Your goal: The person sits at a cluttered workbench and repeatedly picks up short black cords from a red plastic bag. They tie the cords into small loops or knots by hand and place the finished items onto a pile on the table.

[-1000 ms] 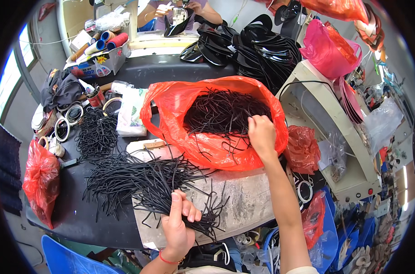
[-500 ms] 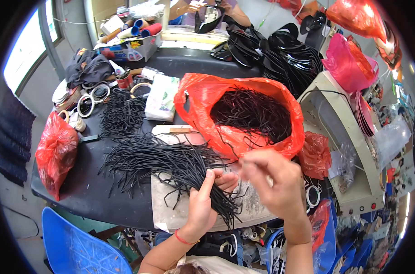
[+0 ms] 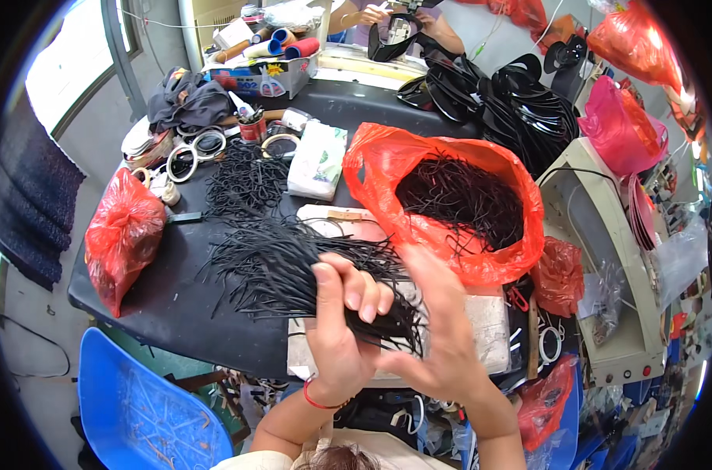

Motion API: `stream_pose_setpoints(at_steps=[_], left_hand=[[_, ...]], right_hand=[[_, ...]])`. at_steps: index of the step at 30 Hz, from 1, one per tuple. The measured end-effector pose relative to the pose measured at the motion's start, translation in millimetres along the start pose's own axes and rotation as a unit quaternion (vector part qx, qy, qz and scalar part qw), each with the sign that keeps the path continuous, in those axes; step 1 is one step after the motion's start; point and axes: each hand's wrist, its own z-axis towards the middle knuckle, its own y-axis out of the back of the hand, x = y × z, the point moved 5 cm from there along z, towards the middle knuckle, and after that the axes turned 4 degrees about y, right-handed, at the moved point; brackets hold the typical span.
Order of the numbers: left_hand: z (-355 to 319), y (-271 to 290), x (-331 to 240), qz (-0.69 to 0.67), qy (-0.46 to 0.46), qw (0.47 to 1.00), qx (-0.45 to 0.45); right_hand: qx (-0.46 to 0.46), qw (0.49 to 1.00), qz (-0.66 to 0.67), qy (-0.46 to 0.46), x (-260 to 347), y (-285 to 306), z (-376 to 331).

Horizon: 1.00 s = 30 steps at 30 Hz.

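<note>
Left hand: the left hand [image 3: 344, 329] is fisted around a thick bundle of black cords [image 3: 293, 266], fingers curled over the top, a red band at the wrist.
Right hand: the right hand [image 3: 442, 329] is blurred; it presses against the same bundle at the left hand's 3 o'clock, fingers partly curled; whether it pinches any cord I cannot tell.
Black cords: one gripped bundle, fanning out toward 10 o'clock over the black table [image 3: 168, 305]; single strands too many to count.
Second heap: one loose heap of black cords [image 3: 242, 180] at 11 o'clock from the hands, well apart from the bundle.
Open bag: one red plastic bag [image 3: 418, 227] at 1 o'clock, mouth open, filled with a dark tangle of more cords [image 3: 461, 196].
Tied bags: one red knotted bag [image 3: 125, 231] at 9 o'clock on the table's edge; one small crumpled red bag [image 3: 559, 274] at 3 o'clock.
Pink bag: one [image 3: 618, 129], far at 2 o'clock.
Work board: one pale slab [image 3: 489, 329] under the hands.
White packet: one [image 3: 317, 160] at 12 o'clock, between heap and open bag.
Chair: one blue plastic chair [image 3: 148, 399] at 8 o'clock.
Other person: two hands [image 3: 371, 14] at the far edge, 12 o'clock.
</note>
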Motion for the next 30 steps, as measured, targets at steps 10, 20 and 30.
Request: stream_pose_setpoints(at_steps=[10, 20, 30], left_hand=[[21, 121, -75, 0.261, 0.111, 0.954, -0.096], [30, 82, -58, 0.846, -0.173, 0.494, 0.099], [49, 96, -24, 0.915, -0.096, 0.323, 0.221]], right_hand=[[0.056, 0.989, -0.092, 0.106, -40, -129, 59], [-0.024, 0.994, -0.101, 0.014, -78, -129, 25], [-0.077, 0.904, -0.304, -0.29, -293, 4, -84]])
